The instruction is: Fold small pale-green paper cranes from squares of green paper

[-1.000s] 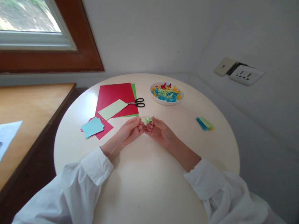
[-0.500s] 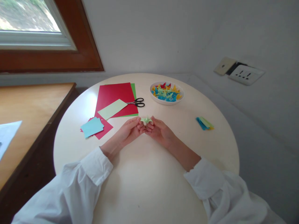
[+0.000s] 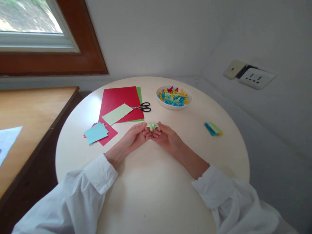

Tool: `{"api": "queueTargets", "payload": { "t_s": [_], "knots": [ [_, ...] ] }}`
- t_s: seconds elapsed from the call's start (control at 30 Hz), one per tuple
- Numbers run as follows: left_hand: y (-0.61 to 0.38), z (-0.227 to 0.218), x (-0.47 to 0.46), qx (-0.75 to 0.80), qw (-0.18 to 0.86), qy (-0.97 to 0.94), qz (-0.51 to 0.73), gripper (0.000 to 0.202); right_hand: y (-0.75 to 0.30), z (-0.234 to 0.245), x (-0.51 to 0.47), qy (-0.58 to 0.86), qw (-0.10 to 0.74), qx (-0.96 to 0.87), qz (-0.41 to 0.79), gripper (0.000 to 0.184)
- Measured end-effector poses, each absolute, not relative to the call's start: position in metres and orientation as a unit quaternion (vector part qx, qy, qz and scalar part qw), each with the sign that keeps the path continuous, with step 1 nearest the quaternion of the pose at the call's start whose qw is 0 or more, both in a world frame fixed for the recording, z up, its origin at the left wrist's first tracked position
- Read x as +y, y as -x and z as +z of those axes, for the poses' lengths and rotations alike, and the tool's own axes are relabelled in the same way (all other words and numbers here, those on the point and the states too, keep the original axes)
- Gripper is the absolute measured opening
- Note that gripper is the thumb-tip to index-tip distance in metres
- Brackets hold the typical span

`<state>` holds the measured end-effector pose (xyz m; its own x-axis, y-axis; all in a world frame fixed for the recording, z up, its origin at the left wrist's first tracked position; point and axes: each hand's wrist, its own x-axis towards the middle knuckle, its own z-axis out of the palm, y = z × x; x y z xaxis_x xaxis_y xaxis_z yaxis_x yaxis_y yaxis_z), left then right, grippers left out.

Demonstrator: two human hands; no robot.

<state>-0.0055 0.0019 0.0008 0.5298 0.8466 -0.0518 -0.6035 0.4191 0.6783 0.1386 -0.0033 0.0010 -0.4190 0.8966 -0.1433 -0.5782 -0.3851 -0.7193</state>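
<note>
Between my two hands is a small light-green origami crane [image 3: 152, 126], its wings spread to either side. My left hand [image 3: 136, 136] is closed, thumb and fingers pinching the crane's left end. My right hand [image 3: 168, 138] is closed the same way on its right end, and the fingertips of both hands come together beneath it. Beyond the hands stands a white dish [image 3: 171, 106] full of folded paper pieces [image 3: 174, 97] in green, blue, yellow and red.
Black-handled scissors [image 3: 145, 107] lie partly under a pale green strip [image 3: 117, 113] on red sheets [image 3: 119, 97]. Light-blue paper squares [image 3: 96, 133] lie at the left of the round white table [image 3: 156, 188]. Small folded papers [image 3: 214, 129] lie at the right.
</note>
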Motion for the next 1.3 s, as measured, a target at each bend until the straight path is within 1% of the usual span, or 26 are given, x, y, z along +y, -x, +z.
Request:
{"api": "queueTargets", "payload": {
  "t_s": [0.2, 0.47, 0.8, 0.93, 1.03, 1.1, 1.17, 1.23, 1.3],
  "knots": [
    [0.006, 0.002, 0.002, 0.204, 0.82, -0.308, 0.436, 0.025, -0.139, 0.001, -0.003, 0.268, 0.463, -0.319, 0.783, 0.039],
    [0.004, 0.005, 0.0, 0.201, 0.815, -0.315, 0.442, 0.023, -0.14, 0.0, -0.003, 0.251, 0.465, -0.308, 0.792, 0.037],
    [0.005, 0.004, 0.0, 0.209, 0.822, -0.296, 0.438, 0.031, -0.141, 0.0, -0.002, 0.252, 0.467, -0.295, 0.795, 0.034],
    [0.006, 0.007, 0.001, 0.221, 0.83, -0.272, 0.434, 0.036, -0.144, 0.003, 0.0, 0.283, 0.482, -0.32, 0.765, 0.034],
    [0.008, 0.01, 0.003, 0.219, 0.834, -0.249, 0.44, 0.039, -0.152, 0.001, 0.007, 0.328, 0.519, -0.406, 0.677, 0.035],
    [0.01, 0.012, 0.005, 0.213, 0.836, -0.235, 0.447, 0.041, -0.163, -0.003, 0.015, 0.393, 0.536, -0.478, 0.574, 0.036],
    [0.011, 0.013, 0.005, 0.208, 0.837, -0.228, 0.451, 0.042, -0.175, -0.008, 0.023, 0.49, 0.511, -0.554, 0.437, 0.037],
    [0.011, 0.014, 0.005, 0.202, 0.839, -0.229, 0.451, 0.042, -0.188, -0.014, 0.031, 0.599, 0.451, -0.602, 0.275, 0.038],
    [0.011, 0.014, 0.004, 0.193, 0.842, -0.231, 0.449, 0.041, -0.201, -0.018, 0.037, 0.627, 0.438, -0.603, 0.227, 0.034]
  ]
}}
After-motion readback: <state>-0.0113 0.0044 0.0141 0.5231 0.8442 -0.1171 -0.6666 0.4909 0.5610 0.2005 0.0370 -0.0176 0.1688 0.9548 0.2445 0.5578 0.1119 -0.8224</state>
